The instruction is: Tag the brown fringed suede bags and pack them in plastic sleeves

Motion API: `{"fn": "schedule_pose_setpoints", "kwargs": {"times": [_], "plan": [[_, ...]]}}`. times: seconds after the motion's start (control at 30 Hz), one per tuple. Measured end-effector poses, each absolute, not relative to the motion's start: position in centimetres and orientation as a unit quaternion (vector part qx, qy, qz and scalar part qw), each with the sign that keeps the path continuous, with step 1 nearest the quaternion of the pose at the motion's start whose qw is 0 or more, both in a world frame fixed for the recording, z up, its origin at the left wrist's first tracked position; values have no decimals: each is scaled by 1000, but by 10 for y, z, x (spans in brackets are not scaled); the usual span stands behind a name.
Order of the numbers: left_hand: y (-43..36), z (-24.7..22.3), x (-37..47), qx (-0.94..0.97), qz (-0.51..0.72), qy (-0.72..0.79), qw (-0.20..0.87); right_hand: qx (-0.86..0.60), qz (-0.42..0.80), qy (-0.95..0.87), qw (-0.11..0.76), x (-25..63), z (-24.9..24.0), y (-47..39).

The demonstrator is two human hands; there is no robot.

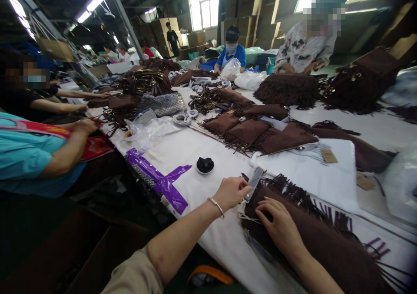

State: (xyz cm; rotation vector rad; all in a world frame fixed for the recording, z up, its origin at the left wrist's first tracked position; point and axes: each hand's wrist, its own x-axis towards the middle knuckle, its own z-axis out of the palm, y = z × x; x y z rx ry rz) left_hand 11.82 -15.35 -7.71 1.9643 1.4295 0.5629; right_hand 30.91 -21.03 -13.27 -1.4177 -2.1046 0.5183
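A dark brown fringed bag point(312, 231) lies flat on the table in front of me, its fringe pointing away. My left hand point(232, 193), with a bangle on the wrist, is at the bag's left corner, fingers curled together in a pinch. What is between the fingertips is too small to make out. A grey translucent strip point(256, 179) sticks up just beyond them. My right hand point(280, 222) rests on the bag, fingers bent and apart from the thumb. A white string point(250, 218) loops at the bag's edge beside that thumb.
A small bowl with black pieces point(205, 165) stands left of my hands, near purple tape point(163, 181) on the table edge. Brown bags point(250, 131) and a white sheet point(319, 172) lie beyond. Co-workers stand around the table; one in a turquoise sleeve point(29, 155) is at left.
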Motion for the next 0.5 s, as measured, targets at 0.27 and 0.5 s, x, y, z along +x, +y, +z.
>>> {"fn": "schedule_pose_setpoints", "kwargs": {"times": [0.27, 0.5], "plan": [[-132, -110, 153, 755, 179, 586, 233, -522, 133, -817, 207, 304, -134, -209], [-143, -111, 115, 687, 272, 599, 309, -514, 89, -833, 184, 311, -118, -210]]}}
